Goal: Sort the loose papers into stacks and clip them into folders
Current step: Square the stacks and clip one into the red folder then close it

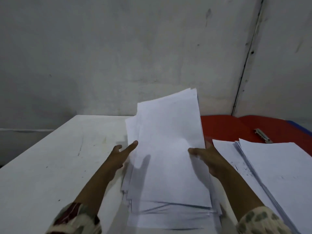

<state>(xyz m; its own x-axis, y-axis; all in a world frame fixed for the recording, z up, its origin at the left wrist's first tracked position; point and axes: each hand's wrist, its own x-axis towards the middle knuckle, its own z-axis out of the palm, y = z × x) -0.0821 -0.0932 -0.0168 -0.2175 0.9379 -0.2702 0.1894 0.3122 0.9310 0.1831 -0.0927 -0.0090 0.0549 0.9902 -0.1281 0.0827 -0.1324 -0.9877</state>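
I am holding a sheaf of white sheets [168, 149] between my two hands, over the loose pile [170, 215] lying at the near edge of the bench [59, 157]. My right hand [207, 159] is pinching the sheaf's right edge, thumb on top and fingers behind. My left hand [121, 154] is lying open, straight fingers touching the left edge without gripping. The sheaf's long axis is running away from me toward the wall [118, 56], its far end tilting upward; both hands are sitting at its mid-length, so the right one is doing the carrying. To my right, one second stack [273, 169] is resting along the bench's right edge, just beside my right wrist. Beyond it, toward the far right corner, one red folder [236, 127] is lying open with one metal clip [263, 135] on it. A sliver of blue [297, 124] is showing behind; I cannot tell whether it is another folder.
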